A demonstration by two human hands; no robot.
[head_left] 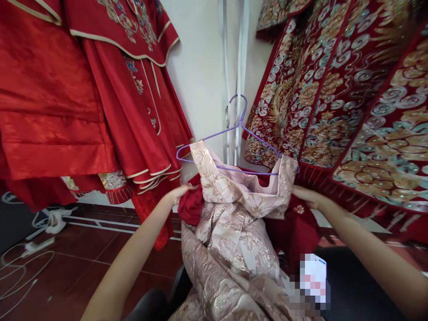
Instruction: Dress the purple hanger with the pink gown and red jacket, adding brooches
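Observation:
A pale pink brocade dress (240, 240) with gold floral patterning hangs by its wide straps from a thin purple hanger (241, 121). Its lower part spreads toward me across my lap. Behind the bodice is a dark red garment (191, 206), showing on both sides. My left hand (180, 194) pinches the red cloth's edge left of the bodice. On the other side, my right hand (306, 197) is closed on the red cloth beside the right strap, its fingertips partly hidden. Small decorations dot the red cloth near each hand.
Plain red outfits (127, 102) hang at left; heavily embroidered red garments (334, 102) hang at right. White metal posts (238, 67) stand between them. White cables (23, 267) and a power strip (38, 246) lie on the tiled floor (100, 258). A blurred white label (313, 276) sits low right.

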